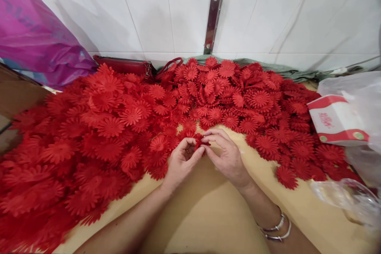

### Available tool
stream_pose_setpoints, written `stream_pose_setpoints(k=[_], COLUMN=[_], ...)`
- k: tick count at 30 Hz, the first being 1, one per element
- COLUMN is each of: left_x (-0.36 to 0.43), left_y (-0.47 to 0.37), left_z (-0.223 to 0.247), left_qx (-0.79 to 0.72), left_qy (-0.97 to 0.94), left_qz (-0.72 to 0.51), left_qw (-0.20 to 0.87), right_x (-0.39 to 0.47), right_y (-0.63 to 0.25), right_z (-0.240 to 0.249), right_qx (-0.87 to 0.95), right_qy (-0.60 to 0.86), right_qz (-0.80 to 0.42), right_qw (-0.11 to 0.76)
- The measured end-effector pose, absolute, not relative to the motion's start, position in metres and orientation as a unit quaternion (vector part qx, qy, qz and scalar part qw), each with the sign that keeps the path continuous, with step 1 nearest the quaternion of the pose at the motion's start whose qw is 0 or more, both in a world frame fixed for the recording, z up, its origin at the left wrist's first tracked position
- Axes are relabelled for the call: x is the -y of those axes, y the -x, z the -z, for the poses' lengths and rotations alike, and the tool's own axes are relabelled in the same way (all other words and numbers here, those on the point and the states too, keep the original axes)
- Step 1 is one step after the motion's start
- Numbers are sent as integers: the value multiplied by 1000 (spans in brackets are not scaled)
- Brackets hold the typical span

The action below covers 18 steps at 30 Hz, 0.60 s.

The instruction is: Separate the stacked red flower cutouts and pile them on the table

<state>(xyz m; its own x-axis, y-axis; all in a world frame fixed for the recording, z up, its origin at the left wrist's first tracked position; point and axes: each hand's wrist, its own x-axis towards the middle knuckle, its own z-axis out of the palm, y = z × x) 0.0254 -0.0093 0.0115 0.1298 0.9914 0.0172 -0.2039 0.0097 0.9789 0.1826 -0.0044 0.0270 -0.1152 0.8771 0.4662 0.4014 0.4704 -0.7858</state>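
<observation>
Left hand (181,162) and right hand (226,154) both pinching one red flower piece (200,141) above the worktop (208,206), beside the red heap (119,127); boxed carton (336,121) showing unreadable red lettering

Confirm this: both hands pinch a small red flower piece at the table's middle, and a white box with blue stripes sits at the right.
Not quite. In the head view the box has red stripes, not blue. Both the left hand and right hand do pinch the small red flower piece.

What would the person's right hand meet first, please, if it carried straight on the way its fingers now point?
The right hand points left, at the small red flower it pinches, with the left hand fingertips right behind; depth is hard to judge.
</observation>
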Motion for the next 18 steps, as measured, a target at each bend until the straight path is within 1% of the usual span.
stream_pose_setpoints(k=[3, 5, 10, 12, 15, 18], left_x=[6, 5, 5, 5, 5, 4], left_y=[-25, -25, -26, -26, -24, -23], left_z=[-14, -15, -12, -10, -7, -5], left_qx=[-428, -421, -405, -411, -434, -434], left_qy=[-464, -457, -445, -456, -472, -479], left_qz=[-538, -543, -541, -542, -542, -542], left_qw=[559, 565, 588, 574, 544, 537], right_x=[5, 4, 4, 5, 5, 6], right_y=[-182, -182, -181, -181, -180, -180], right_z=[-25, -22, -17, -17, -19, -21], right_qx=[674, 639, 590, 595, 615, 646], right_qy=[456, 472, 463, 450, 451, 447], right_qz=[-285, -324, -444, -450, -415, -379], right_qw=[505, 515, 490, 491, 496, 489])
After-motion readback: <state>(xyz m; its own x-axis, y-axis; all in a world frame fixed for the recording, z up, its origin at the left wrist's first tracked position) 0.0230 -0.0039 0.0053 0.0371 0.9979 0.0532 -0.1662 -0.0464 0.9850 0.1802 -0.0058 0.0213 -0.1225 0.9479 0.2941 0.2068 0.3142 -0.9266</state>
